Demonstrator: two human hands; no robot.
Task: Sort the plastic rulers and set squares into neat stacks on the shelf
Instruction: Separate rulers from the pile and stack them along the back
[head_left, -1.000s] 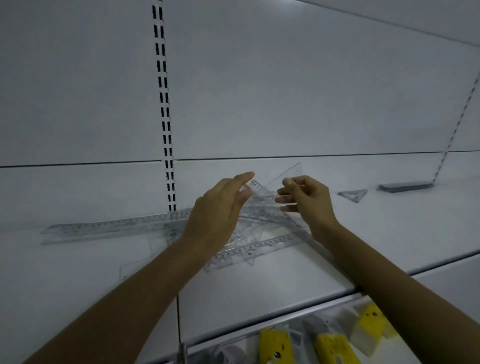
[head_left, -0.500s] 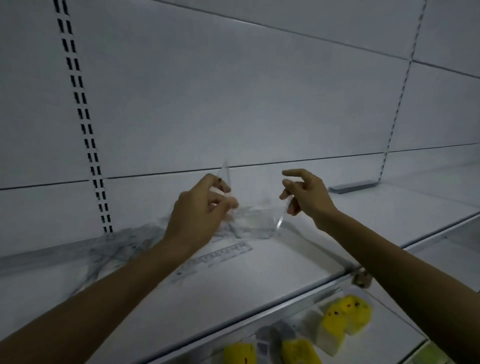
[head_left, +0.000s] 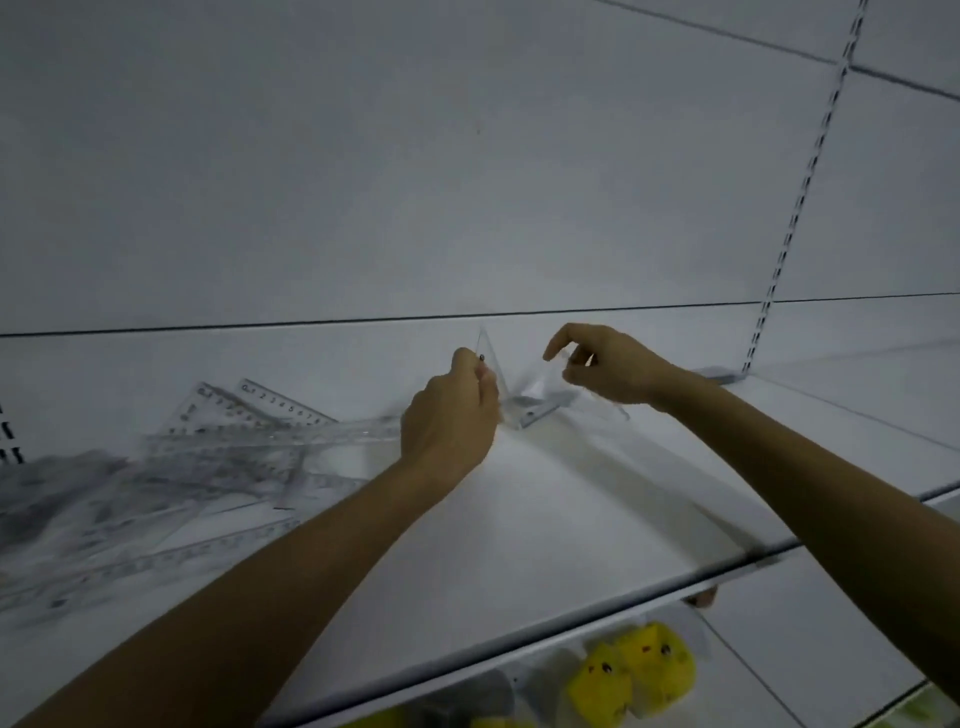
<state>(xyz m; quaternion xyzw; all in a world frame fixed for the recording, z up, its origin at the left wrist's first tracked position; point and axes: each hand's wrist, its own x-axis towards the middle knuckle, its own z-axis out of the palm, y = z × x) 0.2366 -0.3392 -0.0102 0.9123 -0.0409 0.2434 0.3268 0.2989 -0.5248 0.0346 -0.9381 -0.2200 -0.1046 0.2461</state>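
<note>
My left hand (head_left: 451, 415) pinches a clear set square (head_left: 491, 358) that stands upright above the white shelf (head_left: 545, 519). My right hand (head_left: 608, 366) pinches a second clear set square (head_left: 597, 400) by its upper edge, its lower part tilted toward the shelf. Between the two hands a small stack of clear set squares (head_left: 537, 408) lies on the shelf. A loose heap of clear plastic rulers (head_left: 218, 447) sprawls over the shelf to the left, partly blurred.
A grey flat stack (head_left: 719, 374) lies at the back right near the slotted upright (head_left: 795, 208). The shelf's front edge (head_left: 571, 618) runs diagonally below my arms. Yellow plush toys (head_left: 631, 670) sit on the shelf underneath.
The view has swung right, so the ruler heap lies farther left. Both hands have carried their set squares to the right, over the small stack.
</note>
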